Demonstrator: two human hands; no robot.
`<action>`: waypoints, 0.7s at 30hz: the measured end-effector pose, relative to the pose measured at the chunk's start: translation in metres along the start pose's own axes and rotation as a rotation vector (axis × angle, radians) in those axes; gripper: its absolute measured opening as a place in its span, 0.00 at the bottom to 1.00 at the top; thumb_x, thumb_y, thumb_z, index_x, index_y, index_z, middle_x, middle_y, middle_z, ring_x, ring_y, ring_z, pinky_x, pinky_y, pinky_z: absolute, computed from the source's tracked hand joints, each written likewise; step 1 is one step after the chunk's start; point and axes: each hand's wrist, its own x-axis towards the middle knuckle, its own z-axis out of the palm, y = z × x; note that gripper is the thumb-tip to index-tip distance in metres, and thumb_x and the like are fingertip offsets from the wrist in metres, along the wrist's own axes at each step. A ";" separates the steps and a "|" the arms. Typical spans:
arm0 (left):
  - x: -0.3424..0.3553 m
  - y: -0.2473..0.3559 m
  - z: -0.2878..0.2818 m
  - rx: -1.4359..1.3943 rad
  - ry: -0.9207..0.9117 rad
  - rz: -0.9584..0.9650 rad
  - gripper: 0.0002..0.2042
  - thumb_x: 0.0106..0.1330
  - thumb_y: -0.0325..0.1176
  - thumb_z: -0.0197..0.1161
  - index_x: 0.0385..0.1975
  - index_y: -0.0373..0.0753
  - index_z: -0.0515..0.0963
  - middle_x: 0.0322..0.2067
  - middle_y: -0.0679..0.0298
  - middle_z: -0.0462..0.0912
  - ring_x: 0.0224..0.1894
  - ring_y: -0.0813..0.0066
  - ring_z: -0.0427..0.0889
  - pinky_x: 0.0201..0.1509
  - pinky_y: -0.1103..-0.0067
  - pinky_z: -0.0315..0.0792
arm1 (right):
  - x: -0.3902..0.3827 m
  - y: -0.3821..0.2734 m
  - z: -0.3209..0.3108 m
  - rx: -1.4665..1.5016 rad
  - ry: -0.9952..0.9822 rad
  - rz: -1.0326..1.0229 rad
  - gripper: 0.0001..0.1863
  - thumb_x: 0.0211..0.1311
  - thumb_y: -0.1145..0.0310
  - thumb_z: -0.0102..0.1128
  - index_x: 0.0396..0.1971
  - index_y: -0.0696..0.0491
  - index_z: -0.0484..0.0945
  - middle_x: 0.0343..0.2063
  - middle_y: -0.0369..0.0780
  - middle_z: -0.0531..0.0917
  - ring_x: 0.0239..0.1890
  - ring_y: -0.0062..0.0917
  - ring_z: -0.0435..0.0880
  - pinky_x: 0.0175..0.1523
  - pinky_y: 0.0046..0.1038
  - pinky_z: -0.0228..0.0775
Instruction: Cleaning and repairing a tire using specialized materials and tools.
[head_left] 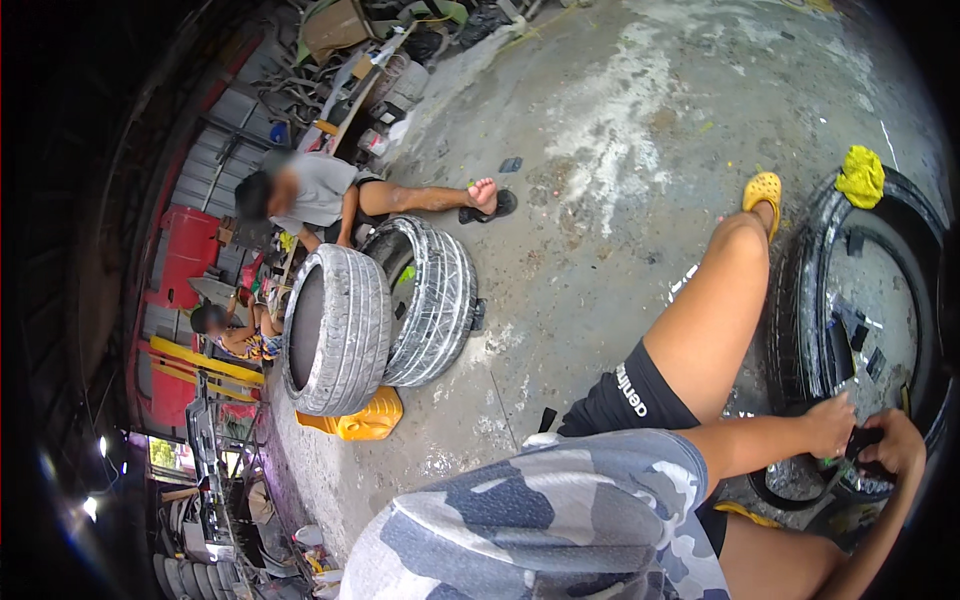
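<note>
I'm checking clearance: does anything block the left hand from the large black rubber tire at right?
Nothing visible stands between the left hand and the large black rubber tire; the crumpled yellow-green cloth rests on its far rim, well clear.

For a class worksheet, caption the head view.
Left hand and right hand meet at a dark piece; yellow cloth tops a tire.

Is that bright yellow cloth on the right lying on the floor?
No, the yellow cloth is draped over the upper edge of the large black tire.
</note>
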 end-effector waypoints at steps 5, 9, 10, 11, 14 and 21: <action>-0.021 -0.002 -0.049 -0.324 0.139 -0.022 0.12 0.61 0.38 0.59 0.29 0.37 0.84 0.32 0.50 0.84 0.41 0.49 0.83 0.47 0.58 0.75 | -0.009 0.014 -0.011 0.340 -0.093 0.030 0.12 0.45 0.74 0.69 0.32 0.61 0.84 0.20 0.42 0.84 0.26 0.26 0.83 0.35 0.32 0.74; -0.016 -0.010 -0.055 -0.535 0.412 0.087 0.13 0.58 0.31 0.65 0.42 0.38 0.78 0.41 0.56 0.81 0.47 0.55 0.79 0.53 0.63 0.72 | -0.008 0.056 0.007 0.388 0.102 0.095 0.21 0.51 0.70 0.71 0.47 0.61 0.82 0.36 0.47 0.88 0.39 0.29 0.84 0.50 0.33 0.73; -0.015 -0.012 -0.054 -0.577 0.399 0.105 0.12 0.60 0.30 0.65 0.43 0.38 0.77 0.40 0.58 0.81 0.47 0.56 0.79 0.54 0.65 0.72 | -0.007 0.065 0.013 0.420 0.100 0.131 0.21 0.51 0.69 0.71 0.47 0.60 0.82 0.37 0.47 0.88 0.40 0.29 0.84 0.51 0.32 0.72; -0.014 -0.013 -0.053 -0.563 0.382 0.127 0.11 0.61 0.30 0.63 0.43 0.38 0.76 0.39 0.58 0.81 0.46 0.57 0.79 0.54 0.67 0.72 | -0.007 0.072 0.021 0.495 0.156 0.241 0.23 0.50 0.69 0.73 0.48 0.58 0.82 0.37 0.46 0.88 0.41 0.30 0.84 0.52 0.32 0.72; -0.011 -0.015 -0.053 -0.594 0.397 0.119 0.09 0.65 0.28 0.59 0.44 0.37 0.75 0.38 0.58 0.80 0.46 0.58 0.79 0.53 0.67 0.72 | -0.008 0.078 0.041 0.788 0.314 0.420 0.23 0.49 0.71 0.75 0.46 0.60 0.80 0.33 0.41 0.86 0.32 0.26 0.85 0.40 0.29 0.77; -0.006 -0.015 -0.048 -0.720 0.429 0.055 0.11 0.73 0.30 0.51 0.51 0.35 0.75 0.41 0.55 0.81 0.46 0.56 0.79 0.53 0.67 0.72 | -0.011 0.036 0.084 1.423 0.459 0.398 0.22 0.58 0.69 0.72 0.51 0.59 0.76 0.34 0.40 0.84 0.28 0.24 0.83 0.33 0.26 0.78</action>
